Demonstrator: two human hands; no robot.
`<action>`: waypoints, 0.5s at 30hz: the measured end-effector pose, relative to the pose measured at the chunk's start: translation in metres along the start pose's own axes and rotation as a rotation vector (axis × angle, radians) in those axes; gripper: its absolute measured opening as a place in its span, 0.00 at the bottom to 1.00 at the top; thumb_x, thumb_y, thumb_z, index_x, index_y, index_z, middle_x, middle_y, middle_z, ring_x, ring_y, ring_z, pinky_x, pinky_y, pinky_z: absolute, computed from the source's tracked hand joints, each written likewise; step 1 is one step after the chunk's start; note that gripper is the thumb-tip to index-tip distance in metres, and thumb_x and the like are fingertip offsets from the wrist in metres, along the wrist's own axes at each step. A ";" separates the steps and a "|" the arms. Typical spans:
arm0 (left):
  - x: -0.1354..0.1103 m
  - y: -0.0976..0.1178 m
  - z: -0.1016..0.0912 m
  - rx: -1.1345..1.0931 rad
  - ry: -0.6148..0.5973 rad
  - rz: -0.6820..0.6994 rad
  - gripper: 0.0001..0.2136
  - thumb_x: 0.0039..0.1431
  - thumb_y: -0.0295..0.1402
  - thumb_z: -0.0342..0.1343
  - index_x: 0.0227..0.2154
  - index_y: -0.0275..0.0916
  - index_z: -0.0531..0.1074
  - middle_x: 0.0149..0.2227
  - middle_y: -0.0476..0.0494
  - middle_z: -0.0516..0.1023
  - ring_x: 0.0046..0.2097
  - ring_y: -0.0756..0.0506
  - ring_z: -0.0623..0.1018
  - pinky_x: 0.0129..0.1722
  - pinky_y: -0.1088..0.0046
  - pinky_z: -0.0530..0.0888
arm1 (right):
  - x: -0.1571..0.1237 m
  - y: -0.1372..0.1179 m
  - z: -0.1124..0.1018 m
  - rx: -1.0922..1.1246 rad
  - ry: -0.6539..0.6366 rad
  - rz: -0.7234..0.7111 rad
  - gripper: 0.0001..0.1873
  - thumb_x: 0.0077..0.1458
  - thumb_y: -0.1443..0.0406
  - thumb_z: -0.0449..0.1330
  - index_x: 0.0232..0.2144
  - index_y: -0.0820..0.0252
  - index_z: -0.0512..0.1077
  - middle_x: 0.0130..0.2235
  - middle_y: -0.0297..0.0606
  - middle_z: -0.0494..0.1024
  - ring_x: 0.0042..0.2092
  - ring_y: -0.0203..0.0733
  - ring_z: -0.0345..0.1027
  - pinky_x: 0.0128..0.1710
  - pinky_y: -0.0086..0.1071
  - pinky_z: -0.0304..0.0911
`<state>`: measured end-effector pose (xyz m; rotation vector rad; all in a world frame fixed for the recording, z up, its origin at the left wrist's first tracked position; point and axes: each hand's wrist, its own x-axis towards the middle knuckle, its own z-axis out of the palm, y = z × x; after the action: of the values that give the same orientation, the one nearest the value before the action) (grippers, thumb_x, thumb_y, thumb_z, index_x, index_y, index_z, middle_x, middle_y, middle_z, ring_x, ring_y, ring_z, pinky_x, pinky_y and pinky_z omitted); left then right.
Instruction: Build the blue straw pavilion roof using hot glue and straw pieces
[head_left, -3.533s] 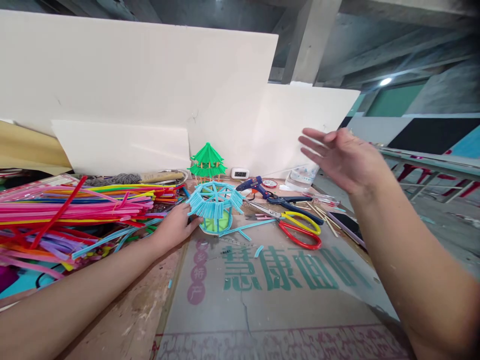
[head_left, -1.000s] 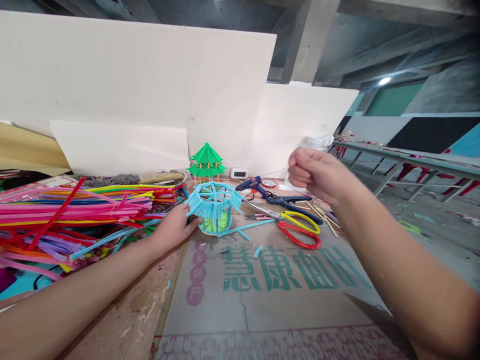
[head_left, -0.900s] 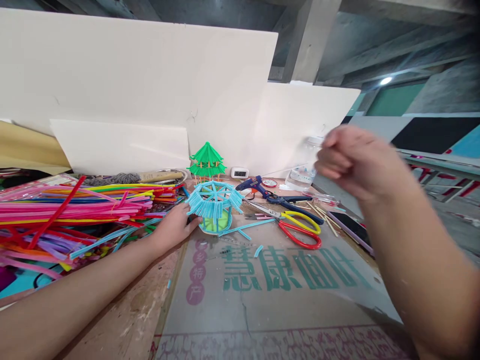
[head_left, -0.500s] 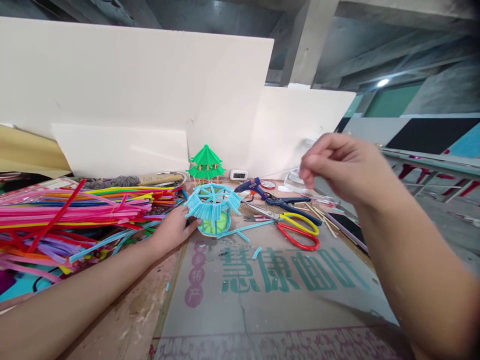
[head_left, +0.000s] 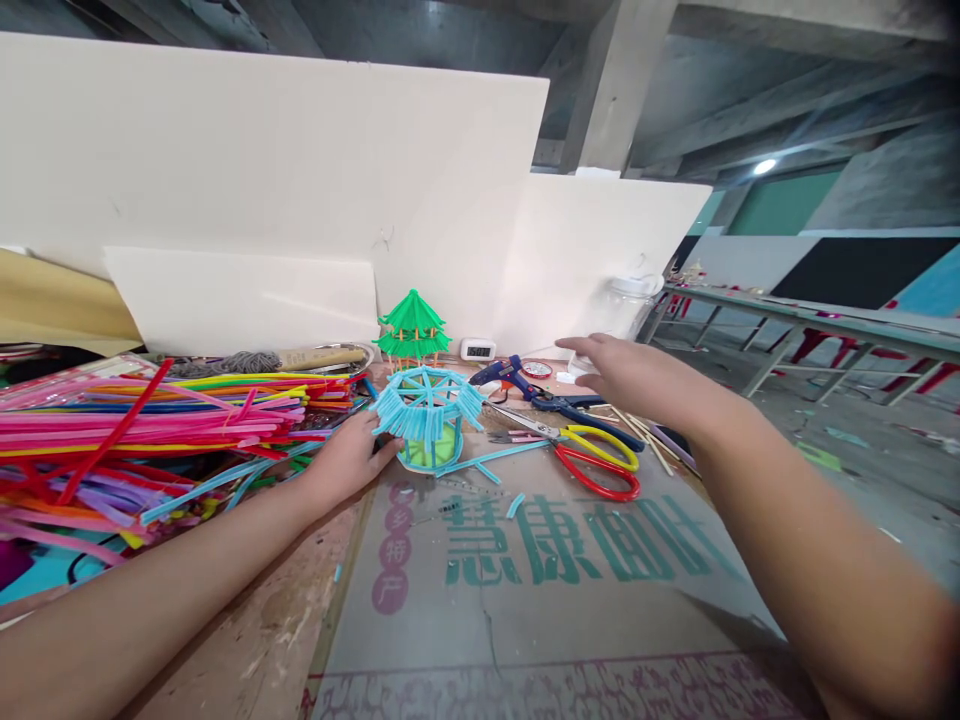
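Note:
A light-blue pipe-cleaner pavilion (head_left: pixel 431 400) with a spoked, fringed roof and green floor stands on the table. My left hand (head_left: pixel 346 458) grips its left side, with the thumb low by the base and the other fingers partly hidden behind the roof fringe. My right hand (head_left: pixel 637 385) hovers over the right side with fingers stretched out and nothing visible in them. Left of that hand lies a blue hot glue gun (head_left: pixel 510 374). Below the hand are scissors (head_left: pixel 600 460) with yellow and red handles and dark-blue-handled pliers (head_left: pixel 581 410).
A green pagoda model (head_left: pixel 412 325) stands behind the pavilion beside a small digital clock (head_left: pixel 478 349). Bundles of coloured pipe cleaners (head_left: pixel 150 425) fill the left side. Blue offcuts (head_left: pixel 515 505) lie on the printed mat (head_left: pixel 562 620). A clear jar (head_left: pixel 630 305) stands at back right.
My right hand has lowered and moved slightly left, its fingers going from curled together to stretched out. My left hand and the blue pavilion stay in place.

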<state>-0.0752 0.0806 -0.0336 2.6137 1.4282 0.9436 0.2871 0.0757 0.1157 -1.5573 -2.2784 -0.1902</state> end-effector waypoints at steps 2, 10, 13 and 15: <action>0.000 0.000 0.000 0.001 -0.002 -0.014 0.14 0.63 0.38 0.50 0.46 0.37 0.71 0.49 0.35 0.76 0.53 0.36 0.73 0.54 0.56 0.70 | 0.001 0.008 -0.003 -0.039 0.010 0.045 0.19 0.53 0.66 0.58 0.48 0.55 0.75 0.40 0.42 0.80 0.37 0.47 0.73 0.36 0.37 0.64; 0.000 0.005 -0.002 0.027 -0.033 -0.029 0.15 0.64 0.39 0.47 0.46 0.37 0.72 0.50 0.33 0.75 0.53 0.35 0.73 0.54 0.54 0.70 | 0.001 -0.004 -0.013 0.546 -0.142 -0.042 0.17 0.56 0.54 0.60 0.44 0.56 0.76 0.40 0.41 0.81 0.40 0.44 0.75 0.39 0.37 0.68; 0.004 0.013 -0.008 -0.012 -0.071 0.021 0.15 0.64 0.35 0.46 0.48 0.37 0.71 0.53 0.34 0.74 0.54 0.37 0.73 0.55 0.56 0.70 | -0.003 -0.026 -0.016 0.775 -0.123 -0.068 0.18 0.56 0.53 0.61 0.42 0.58 0.77 0.37 0.41 0.81 0.36 0.40 0.76 0.37 0.34 0.69; 0.006 0.015 -0.017 -0.061 -0.063 0.043 0.14 0.61 0.34 0.48 0.47 0.41 0.73 0.53 0.39 0.76 0.53 0.39 0.75 0.55 0.60 0.71 | -0.007 -0.039 -0.018 0.848 -0.115 -0.089 0.16 0.56 0.54 0.61 0.41 0.58 0.77 0.37 0.40 0.81 0.36 0.39 0.76 0.36 0.33 0.70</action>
<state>-0.0702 0.0718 -0.0120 2.6155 1.3135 0.8860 0.2574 0.0497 0.1332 -1.0234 -2.0666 0.7619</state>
